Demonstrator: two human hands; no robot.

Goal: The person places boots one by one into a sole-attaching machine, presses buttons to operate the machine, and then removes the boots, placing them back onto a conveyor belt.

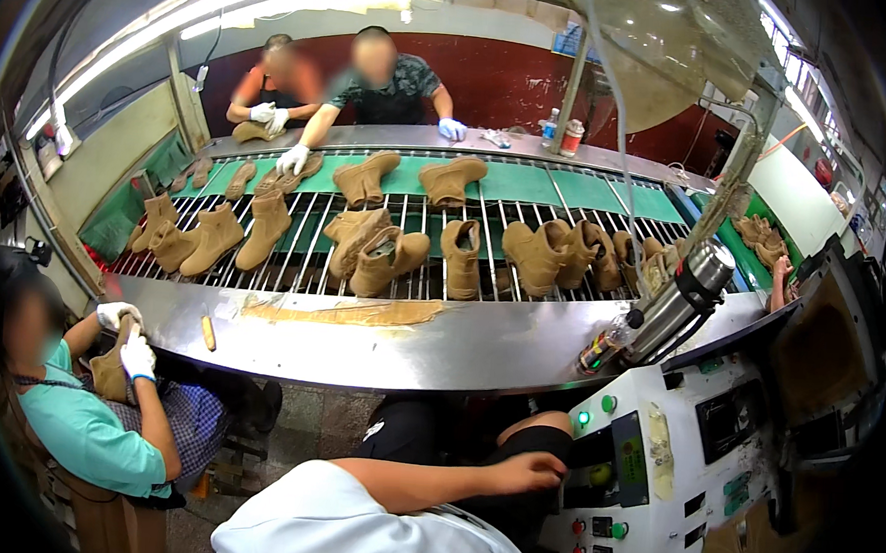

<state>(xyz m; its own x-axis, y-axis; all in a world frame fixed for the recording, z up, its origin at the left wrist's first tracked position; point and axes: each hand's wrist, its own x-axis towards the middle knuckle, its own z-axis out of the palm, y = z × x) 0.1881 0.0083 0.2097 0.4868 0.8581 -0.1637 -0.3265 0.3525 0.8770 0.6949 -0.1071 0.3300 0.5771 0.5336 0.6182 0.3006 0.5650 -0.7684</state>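
My left hand point(527, 473) hovers over my lap beside the white control panel point(670, 429), its fingers curled together. The palm side is turned down, so I cannot see whether anything is in it. Close to the fingertips, a dark opening in the panel holds a round green thing point(601, 474). A green lamp point(584, 418) glows near the panel's top, and red and green buttons point(620, 531) sit lower down. My right hand is out of the picture. In front of me, several brown ankle boots point(461, 257) stand or lie on a roller conveyor point(305, 234).
A steel thermos point(685, 294) and a drink bottle point(610, 342) stand at the table's right. On the steel ledge point(519, 356) lies a yellow-handled tool point(209, 332). At left, a co-worker point(105, 409) in gloves holds a boot; two more people work across the conveyor. A raised black lid point(811, 336) blocks the right.
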